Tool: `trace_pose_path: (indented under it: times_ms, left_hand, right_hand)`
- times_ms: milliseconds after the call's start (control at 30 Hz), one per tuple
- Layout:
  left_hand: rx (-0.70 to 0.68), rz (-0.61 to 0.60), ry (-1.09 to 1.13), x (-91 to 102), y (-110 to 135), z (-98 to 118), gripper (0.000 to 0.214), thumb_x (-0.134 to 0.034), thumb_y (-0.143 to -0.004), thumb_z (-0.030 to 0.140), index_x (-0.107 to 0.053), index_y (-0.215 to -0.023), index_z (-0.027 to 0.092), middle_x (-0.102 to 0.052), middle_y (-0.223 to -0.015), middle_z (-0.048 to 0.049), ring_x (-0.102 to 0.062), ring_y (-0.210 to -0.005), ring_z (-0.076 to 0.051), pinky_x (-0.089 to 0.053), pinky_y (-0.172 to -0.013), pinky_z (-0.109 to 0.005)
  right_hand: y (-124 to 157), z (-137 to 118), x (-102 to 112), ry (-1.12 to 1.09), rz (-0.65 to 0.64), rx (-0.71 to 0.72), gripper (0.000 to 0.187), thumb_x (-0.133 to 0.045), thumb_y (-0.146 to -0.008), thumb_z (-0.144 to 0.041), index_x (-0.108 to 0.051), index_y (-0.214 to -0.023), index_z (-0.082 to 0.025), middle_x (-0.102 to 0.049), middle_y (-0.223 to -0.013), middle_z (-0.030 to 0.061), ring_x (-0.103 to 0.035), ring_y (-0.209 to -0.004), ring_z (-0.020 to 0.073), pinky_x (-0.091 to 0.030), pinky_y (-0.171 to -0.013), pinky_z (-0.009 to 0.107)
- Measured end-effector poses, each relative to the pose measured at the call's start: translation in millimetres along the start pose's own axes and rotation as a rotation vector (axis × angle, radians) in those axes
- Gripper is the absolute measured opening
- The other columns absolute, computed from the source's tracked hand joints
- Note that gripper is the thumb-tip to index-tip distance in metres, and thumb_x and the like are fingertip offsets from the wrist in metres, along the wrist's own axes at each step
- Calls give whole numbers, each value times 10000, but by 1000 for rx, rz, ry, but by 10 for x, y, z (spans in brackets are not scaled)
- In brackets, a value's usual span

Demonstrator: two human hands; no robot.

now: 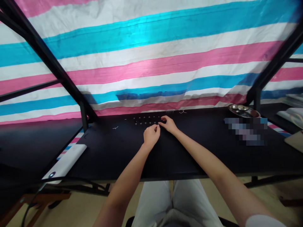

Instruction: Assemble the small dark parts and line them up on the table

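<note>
Two rows of small, shiny-topped pieces stand on the black tabletop, too small to name. At the right end of these rows is my right hand, its thumb and fingers apart. My left hand is closed just in front of the rows, thumb and forefinger pinched together; anything between them is hidden or too small to make out. The fingertips of the left hand are very near the right thumb.
A silver metal dish sits at the back right, with a pixelated patch before it. Thin white scraps lie at the back. On the left is a white box-like device with a cable. Black frame posts flank a striped sheet.
</note>
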State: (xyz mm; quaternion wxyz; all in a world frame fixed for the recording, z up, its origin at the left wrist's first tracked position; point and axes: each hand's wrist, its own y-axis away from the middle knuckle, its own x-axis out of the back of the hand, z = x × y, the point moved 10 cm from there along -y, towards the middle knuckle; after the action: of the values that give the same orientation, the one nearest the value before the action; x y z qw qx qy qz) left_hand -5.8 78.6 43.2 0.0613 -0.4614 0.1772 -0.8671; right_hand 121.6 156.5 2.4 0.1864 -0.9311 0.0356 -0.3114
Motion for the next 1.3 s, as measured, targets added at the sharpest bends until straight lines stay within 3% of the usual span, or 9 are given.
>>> trace_pose_path:
  times_ms: [167,300,400,567,733,833,967,1100,1300]
  left_hand:
    - [-78,4,-44,21,38,125,340,-361,-861,356,-633,-736,196,-622,-657,-28,-545,-582,-139,-315,-538,-231]
    - [-59,-4,-14,19,33,100,337,-376,-856,362,-632,-721,190,-620,-641,-27,-548,-584,-137,-334,-546,-230]
    - [-13,2,115,5,10,25,337,-371,-865,377,-627,-752,188,-619,-629,-18,-552,-570,-129,-365,-557,-229]
    - [75,74,531,9,-27,-90,359,-387,-868,441,-492,-1099,187,-638,-752,-14,-553,-527,-93,-432,-567,-225]
    - [109,-55,891,-162,-25,28,287,-506,-806,414,-530,-903,145,-625,-740,-35,-535,-500,-72,-428,-502,-200]
    - [154,-105,987,-262,3,60,246,-538,-780,377,-524,-851,142,-625,-751,-42,-527,-489,-68,-383,-436,-180]
    - [117,5,950,-188,-7,19,192,-552,-765,304,-503,-872,152,-597,-836,-28,-517,-484,-40,-403,-459,-175]
    - [75,70,872,-114,-30,-19,177,-567,-746,236,-498,-889,157,-554,-898,-13,-514,-487,-17,-425,-498,-172]
    - [41,48,849,-107,-22,26,168,-572,-741,220,-530,-890,156,-564,-863,-6,-522,-488,-26,-408,-493,-170]
  right_hand:
    - [-86,74,-170,42,-3,-64,276,-661,-673,-288,-608,-930,-201,-665,-873,20,-617,-826,162,-460,-807,331]
    - [-56,36,-179,-30,2,-32,163,-600,-707,-251,-649,-852,-196,-651,-780,6,-601,-745,150,-468,-744,305]
    - [23,-128,-44,-162,48,84,211,-568,-729,-254,-668,-906,-196,-628,-810,22,-579,-733,138,-468,-699,282]
    - [286,-462,346,-246,130,258,253,-524,-776,-229,-670,-978,-269,-564,-861,21,-544,-766,127,-459,-640,262]
    - [551,-633,610,-211,149,335,265,-506,-790,-218,-660,-992,-292,-532,-859,17,-526,-776,130,-456,-645,273]
    - [607,-631,661,-206,151,317,296,-493,-780,-202,-632,-1028,-281,-530,-890,22,-526,-772,130,-458,-665,282]
    - [564,-491,645,-392,160,172,370,-425,-796,-222,-513,-1155,-234,-555,-977,46,-549,-779,133,-461,-688,291]
    - [543,-282,514,-643,135,-69,258,-414,-831,-375,-549,-951,-190,-569,-702,8,-506,-544,107,-419,-521,251]
    - [585,-301,490,-786,143,-108,266,-590,-737,-439,-571,-790,-180,-471,-515,-56,-395,-417,64,-301,-421,217]
